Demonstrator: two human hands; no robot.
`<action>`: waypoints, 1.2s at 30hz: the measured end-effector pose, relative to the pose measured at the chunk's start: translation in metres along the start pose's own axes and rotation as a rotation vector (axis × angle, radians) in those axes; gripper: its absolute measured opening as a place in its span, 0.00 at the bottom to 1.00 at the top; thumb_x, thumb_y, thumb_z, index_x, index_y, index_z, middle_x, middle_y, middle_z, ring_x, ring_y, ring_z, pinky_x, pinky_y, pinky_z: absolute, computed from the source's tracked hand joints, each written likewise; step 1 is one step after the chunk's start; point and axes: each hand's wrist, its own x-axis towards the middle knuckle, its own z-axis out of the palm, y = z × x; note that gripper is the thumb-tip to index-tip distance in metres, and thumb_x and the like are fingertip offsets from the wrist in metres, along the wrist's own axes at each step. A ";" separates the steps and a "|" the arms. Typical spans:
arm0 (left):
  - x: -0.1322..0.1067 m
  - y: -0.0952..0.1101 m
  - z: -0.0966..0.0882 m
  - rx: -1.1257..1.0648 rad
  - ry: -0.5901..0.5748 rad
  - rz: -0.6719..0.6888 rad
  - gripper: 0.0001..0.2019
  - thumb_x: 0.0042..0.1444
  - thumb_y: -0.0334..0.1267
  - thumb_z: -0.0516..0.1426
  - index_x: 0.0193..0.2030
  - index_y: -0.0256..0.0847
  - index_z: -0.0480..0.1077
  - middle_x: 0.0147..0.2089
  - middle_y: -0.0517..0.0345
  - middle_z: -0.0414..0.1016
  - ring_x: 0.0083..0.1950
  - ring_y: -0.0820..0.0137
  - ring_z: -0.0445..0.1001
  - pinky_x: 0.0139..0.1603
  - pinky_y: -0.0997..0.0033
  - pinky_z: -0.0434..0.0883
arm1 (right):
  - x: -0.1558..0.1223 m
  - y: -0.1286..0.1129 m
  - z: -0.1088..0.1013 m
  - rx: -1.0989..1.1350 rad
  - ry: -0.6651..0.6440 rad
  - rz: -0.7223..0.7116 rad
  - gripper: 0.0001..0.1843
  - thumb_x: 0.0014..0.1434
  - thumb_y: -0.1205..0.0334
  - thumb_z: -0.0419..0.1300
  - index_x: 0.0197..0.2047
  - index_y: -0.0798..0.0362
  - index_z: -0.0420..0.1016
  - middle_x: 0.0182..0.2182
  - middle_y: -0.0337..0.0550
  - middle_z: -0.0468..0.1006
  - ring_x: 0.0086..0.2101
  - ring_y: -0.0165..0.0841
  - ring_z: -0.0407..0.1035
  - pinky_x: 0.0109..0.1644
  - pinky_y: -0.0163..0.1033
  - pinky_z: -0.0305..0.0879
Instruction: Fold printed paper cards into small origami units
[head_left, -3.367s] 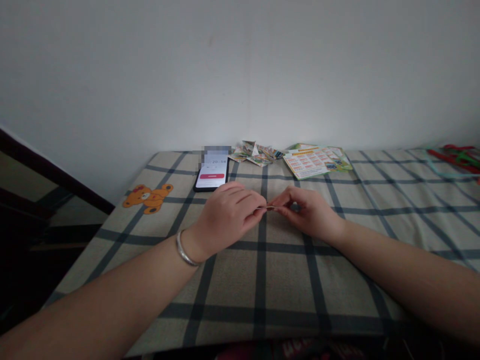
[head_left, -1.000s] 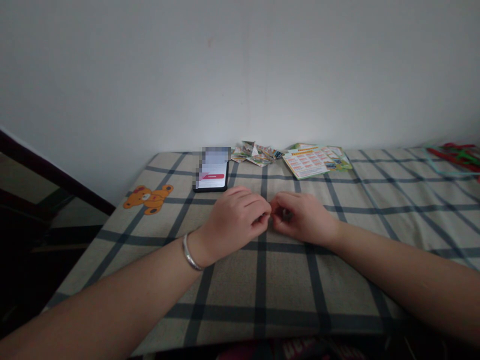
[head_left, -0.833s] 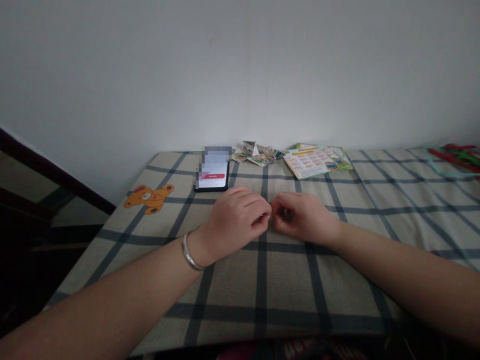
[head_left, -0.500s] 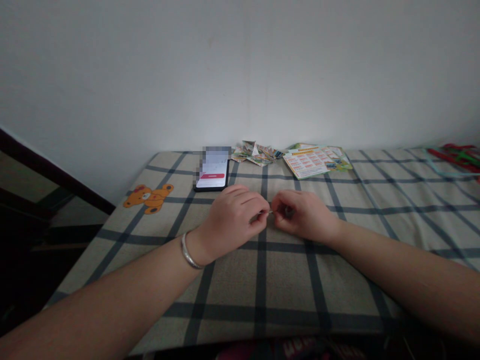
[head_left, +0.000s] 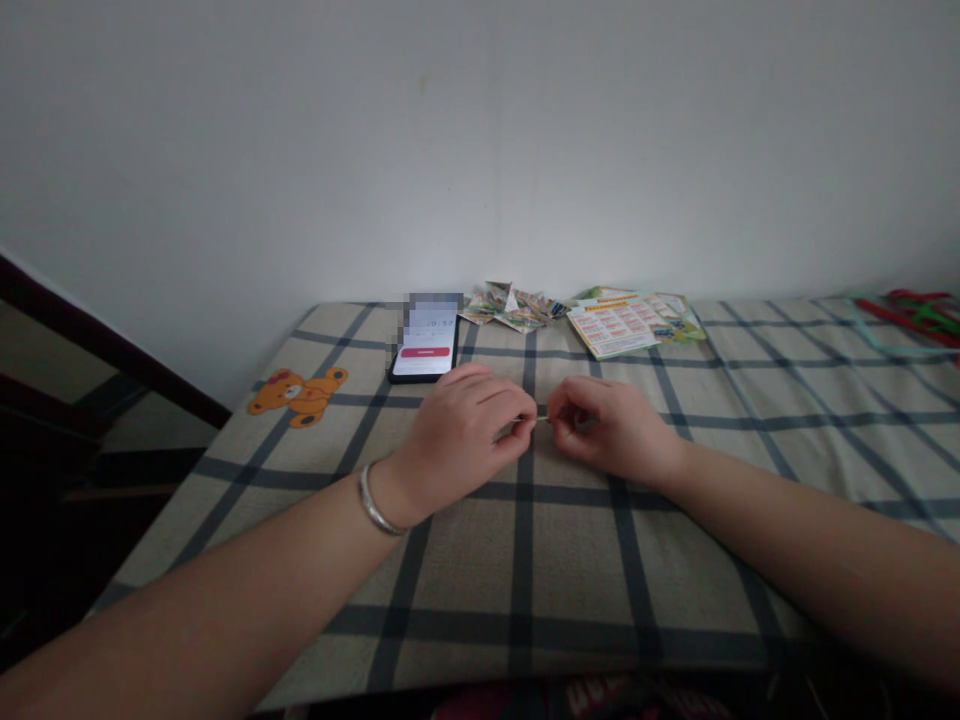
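Observation:
My left hand [head_left: 465, 430], with a silver bangle [head_left: 373, 500] on its wrist, rests on the checked cloth [head_left: 570, 560] with its fingers curled in a pinch. My right hand [head_left: 611, 430] faces it a little to the right, fingers also pinched. Between the two sets of fingertips runs a thin, small strip [head_left: 541, 419]; both hands hold an end of it. It is too small to name.
A lit phone [head_left: 426, 345] lies behind my left hand. Folded paper scraps [head_left: 514, 306] and a printed leaflet [head_left: 626, 322] lie by the wall. A teddy bear print [head_left: 298, 392] marks the cloth at left. Red and green strips [head_left: 919, 312] lie far right.
A second ago my fingertips were pressed together. They have drawn slightly apart, and the thin strip shows between them. My arms stayed in place.

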 end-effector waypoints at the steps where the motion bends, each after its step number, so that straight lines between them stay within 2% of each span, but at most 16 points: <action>1: 0.000 0.000 0.000 -0.005 -0.003 -0.002 0.05 0.59 0.31 0.54 0.33 0.39 0.70 0.33 0.61 0.76 0.38 0.70 0.73 0.51 0.63 0.68 | 0.000 0.000 0.000 0.004 0.007 -0.002 0.05 0.50 0.70 0.56 0.32 0.53 0.69 0.25 0.36 0.73 0.25 0.26 0.67 0.29 0.31 0.60; 4: -0.001 -0.001 -0.001 -0.027 -0.013 -0.018 0.04 0.61 0.32 0.55 0.35 0.39 0.71 0.35 0.60 0.77 0.40 0.69 0.73 0.50 0.63 0.68 | -0.001 0.002 0.000 0.030 0.021 0.018 0.05 0.50 0.70 0.56 0.32 0.52 0.68 0.24 0.36 0.72 0.25 0.26 0.66 0.28 0.31 0.60; 10: -0.001 -0.005 -0.002 -0.093 0.049 -0.084 0.05 0.61 0.31 0.55 0.40 0.40 0.73 0.39 0.59 0.78 0.42 0.69 0.74 0.45 0.66 0.68 | 0.002 0.007 -0.001 0.171 0.090 0.101 0.06 0.52 0.71 0.56 0.33 0.51 0.65 0.24 0.35 0.70 0.24 0.26 0.64 0.27 0.31 0.60; 16: -0.001 -0.009 -0.001 -0.149 0.052 -0.173 0.09 0.62 0.30 0.53 0.46 0.38 0.73 0.43 0.56 0.78 0.45 0.70 0.76 0.47 0.67 0.70 | 0.003 0.012 0.000 0.363 0.160 0.165 0.04 0.59 0.68 0.54 0.34 0.50 0.62 0.28 0.37 0.70 0.27 0.28 0.66 0.29 0.34 0.62; 20: -0.002 -0.008 0.000 -0.184 0.071 -0.187 0.11 0.62 0.29 0.53 0.48 0.37 0.73 0.44 0.55 0.78 0.45 0.71 0.76 0.48 0.70 0.71 | 0.004 0.014 0.003 0.487 0.171 0.176 0.03 0.61 0.65 0.54 0.35 0.50 0.62 0.32 0.39 0.70 0.30 0.29 0.67 0.32 0.36 0.63; 24: -0.003 -0.008 0.000 -0.210 0.085 -0.204 0.12 0.63 0.29 0.53 0.49 0.38 0.73 0.45 0.55 0.79 0.47 0.71 0.76 0.50 0.69 0.72 | 0.003 0.015 0.004 0.596 0.180 0.198 0.03 0.62 0.63 0.54 0.36 0.50 0.62 0.34 0.39 0.70 0.30 0.28 0.66 0.31 0.36 0.62; 32: -0.004 -0.011 0.005 -0.408 0.013 -0.425 0.12 0.61 0.30 0.55 0.50 0.40 0.73 0.48 0.58 0.79 0.46 0.73 0.77 0.50 0.71 0.74 | 0.004 0.015 0.005 0.671 0.101 0.229 0.09 0.59 0.58 0.60 0.38 0.49 0.62 0.30 0.36 0.69 0.29 0.29 0.66 0.30 0.36 0.62; 36: -0.005 -0.012 0.009 -0.471 -0.007 -0.447 0.13 0.62 0.30 0.53 0.51 0.40 0.73 0.48 0.58 0.79 0.46 0.73 0.77 0.51 0.70 0.74 | 0.002 0.015 0.008 0.685 0.034 0.235 0.10 0.59 0.56 0.61 0.39 0.48 0.63 0.30 0.37 0.70 0.30 0.30 0.67 0.32 0.37 0.64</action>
